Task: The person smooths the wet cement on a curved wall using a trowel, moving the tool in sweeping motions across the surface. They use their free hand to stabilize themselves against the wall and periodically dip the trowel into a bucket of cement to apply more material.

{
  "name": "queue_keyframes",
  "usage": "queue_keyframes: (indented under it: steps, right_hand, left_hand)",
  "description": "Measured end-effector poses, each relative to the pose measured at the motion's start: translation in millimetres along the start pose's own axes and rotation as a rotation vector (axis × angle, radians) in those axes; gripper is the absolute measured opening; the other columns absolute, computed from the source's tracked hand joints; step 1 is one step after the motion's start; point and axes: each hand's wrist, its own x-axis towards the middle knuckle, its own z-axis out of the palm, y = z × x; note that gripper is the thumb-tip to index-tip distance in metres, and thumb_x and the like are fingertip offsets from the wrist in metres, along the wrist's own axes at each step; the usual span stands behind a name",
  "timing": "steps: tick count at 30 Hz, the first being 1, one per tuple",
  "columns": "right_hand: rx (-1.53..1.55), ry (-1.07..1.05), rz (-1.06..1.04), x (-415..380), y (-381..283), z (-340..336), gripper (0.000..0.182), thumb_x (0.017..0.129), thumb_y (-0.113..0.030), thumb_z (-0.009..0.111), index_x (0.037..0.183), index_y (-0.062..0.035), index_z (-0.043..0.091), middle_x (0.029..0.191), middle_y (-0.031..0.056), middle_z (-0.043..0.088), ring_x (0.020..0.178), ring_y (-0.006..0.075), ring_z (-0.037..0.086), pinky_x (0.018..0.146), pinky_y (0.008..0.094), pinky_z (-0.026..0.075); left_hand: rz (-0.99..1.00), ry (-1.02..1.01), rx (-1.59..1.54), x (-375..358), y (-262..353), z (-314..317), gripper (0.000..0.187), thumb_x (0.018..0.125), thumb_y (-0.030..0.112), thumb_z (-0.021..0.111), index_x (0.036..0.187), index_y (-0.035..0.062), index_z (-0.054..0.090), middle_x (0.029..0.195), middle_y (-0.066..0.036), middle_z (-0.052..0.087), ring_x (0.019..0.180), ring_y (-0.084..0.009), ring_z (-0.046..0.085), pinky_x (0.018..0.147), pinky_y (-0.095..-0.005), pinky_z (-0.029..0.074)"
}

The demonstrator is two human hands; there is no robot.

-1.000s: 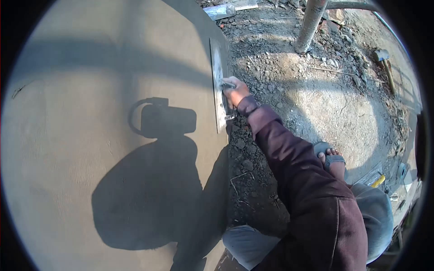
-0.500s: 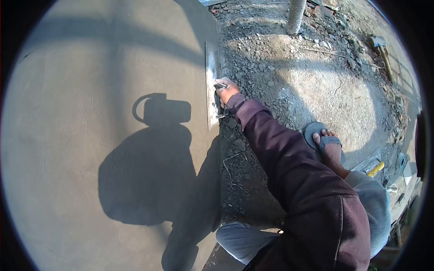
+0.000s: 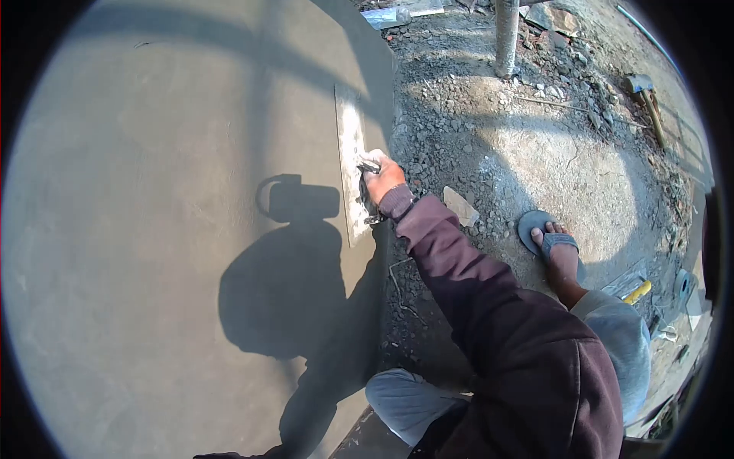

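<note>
My right hand [image 3: 384, 177] is closed around the handle of a long steel finishing trowel [image 3: 350, 130]. The blade lies lengthwise against a smooth grey plastered surface [image 3: 153, 229], close to its right-hand edge. Sunlight glints off the middle of the blade, and grey smears mark its lower half. A dark maroon sleeve [image 3: 489, 283] reaches from the lower right up to the wrist. My left hand is out of the picture.
Rubble and gravel [image 3: 443, 115] cover the ground right of the plaster. A metal post [image 3: 506, 38] stands at the top, a hammer [image 3: 648, 107] lies farther right. A pale flat shard [image 3: 461, 206] is beside the sleeve, a yellow-handled tool [image 3: 638, 292] near the sandalled foot [image 3: 556, 241].
The trowel has shifted left, away from the plaster's edge and farther onto its face, with my right hand still gripping it. The pale shard now shows beside the sleeve. The view has shifted slightly.
</note>
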Motion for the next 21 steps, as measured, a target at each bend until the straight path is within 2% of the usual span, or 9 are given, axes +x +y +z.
queue_keyframes:
  steps: [4, 5, 7, 10, 11, 14, 16, 18, 21]
  right_hand:
    - [0.062, -0.086, 0.135, -143.3, 40.7, 33.3, 0.029, 0.076, -0.003, 0.058, 0.105, -0.0028, 0.059, 0.095, 0.0192, 0.066, 0.092, 0.0319, 0.064, 0.078, 0.0344, 0.05]
    - [0.241, -0.159, 0.296, -209.0, 34.9, 38.9, 0.033, 0.074, -0.003, 0.06, 0.107, -0.0074, 0.062, 0.108, 0.0196, 0.062, 0.109, 0.0321, 0.058, 0.09, 0.0359, 0.045]
    - [-0.244, -0.241, 0.218, -319.0, 19.7, 35.7, 0.039, 0.069, -0.003, 0.065, 0.106, -0.0125, 0.064, 0.124, 0.0204, 0.052, 0.129, 0.0391, 0.036, 0.109, 0.044, 0.024]
    - [0.011, -0.137, 0.288, -256.1, 35.2, 49.3, 0.036, 0.069, -0.002, 0.064, 0.104, -0.0104, 0.065, 0.107, 0.0173, 0.063, 0.112, 0.0324, 0.055, 0.094, 0.0402, 0.042]
    - [0.156, -0.033, 0.187, -195.9, 40.7, 53.4, 0.029, 0.079, 0.003, 0.054, 0.106, -0.0078, 0.059, 0.081, 0.0087, 0.065, 0.064, 0.0192, 0.063, 0.058, 0.0305, 0.051]
    - [0.196, -0.158, 0.318, -36.3, -38.1, 2.6, 0.027, 0.076, 0.001, 0.055, 0.102, 0.0003, 0.058, 0.088, 0.022, 0.065, 0.085, 0.0342, 0.066, 0.074, 0.0368, 0.051]
    - [0.053, 0.019, -0.083, -75.6, 1.0, 25.5, 0.026, 0.079, 0.002, 0.054, 0.105, -0.0022, 0.056, 0.082, 0.0139, 0.065, 0.071, 0.0237, 0.064, 0.067, 0.0327, 0.051]
    - [0.068, -0.145, 0.264, -185.7, -6.6, 28.5, 0.035, 0.074, 0.0, 0.058, 0.109, -0.0062, 0.059, 0.102, 0.0167, 0.064, 0.099, 0.03, 0.061, 0.087, 0.0332, 0.046]
    - [-0.263, -0.131, 0.154, -291.6, -6.4, 32.6, 0.036, 0.072, 0.0, 0.056, 0.106, -0.0098, 0.061, 0.106, 0.0172, 0.062, 0.111, 0.0315, 0.055, 0.095, 0.0359, 0.039]
  left_hand:
    - [0.001, 0.038, -0.023, -1.2, -3.7, 3.5, 0.061, 0.1, 0.042, 0.025, 0.14, -0.003, 0.032, 0.143, -0.026, 0.034, 0.133, -0.045, 0.03, 0.106, -0.0562, 0.023]
    - [0.004, 0.072, -0.035, -0.4, -2.6, 3.9, 0.059, 0.1, 0.04, 0.026, 0.139, -0.003, 0.034, 0.142, -0.026, 0.036, 0.132, -0.0451, 0.032, 0.106, -0.0567, 0.023]
    - [0.043, 0.181, -0.081, 2.9, -3.9, 8.3, 0.058, 0.1, 0.043, 0.026, 0.14, 0.0021, 0.036, 0.145, -0.019, 0.034, 0.134, -0.0394, 0.031, 0.107, -0.052, 0.021]
    - [0.04, 0.21, -0.112, 0.9, -3.9, 13.6, 0.056, 0.1, 0.042, 0.027, 0.142, 0.0054, 0.033, 0.15, -0.013, 0.029, 0.139, -0.0329, 0.025, 0.11, -0.0457, 0.017]
    - [0.058, 0.218, -0.104, -0.1, -7.4, 13.8, 0.057, 0.1, 0.043, 0.026, 0.142, 0.0054, 0.033, 0.15, -0.013, 0.029, 0.139, -0.0329, 0.024, 0.11, -0.0457, 0.017]
    - [0.048, 0.22, -0.11, -1.3, -2.9, 15.7, 0.057, 0.1, 0.043, 0.026, 0.143, 0.0054, 0.032, 0.15, -0.012, 0.028, 0.139, -0.0328, 0.024, 0.11, -0.0458, 0.017]
    - [0.064, 0.226, -0.11, 2.3, -6.2, 15.9, 0.057, 0.1, 0.043, 0.026, 0.143, 0.0054, 0.032, 0.15, -0.012, 0.028, 0.139, -0.033, 0.024, 0.11, -0.0459, 0.017]
    - [0.083, 0.236, -0.111, 1.0, -8.3, 15.5, 0.057, 0.1, 0.043, 0.026, 0.143, 0.0054, 0.031, 0.15, -0.013, 0.028, 0.139, -0.0332, 0.024, 0.11, -0.046, 0.017]
    - [0.225, 0.178, -0.105, -4.8, -20.2, 11.1, 0.058, 0.1, 0.042, 0.027, 0.142, 0.0033, 0.031, 0.15, -0.015, 0.026, 0.139, -0.0342, 0.024, 0.111, -0.0464, 0.017]
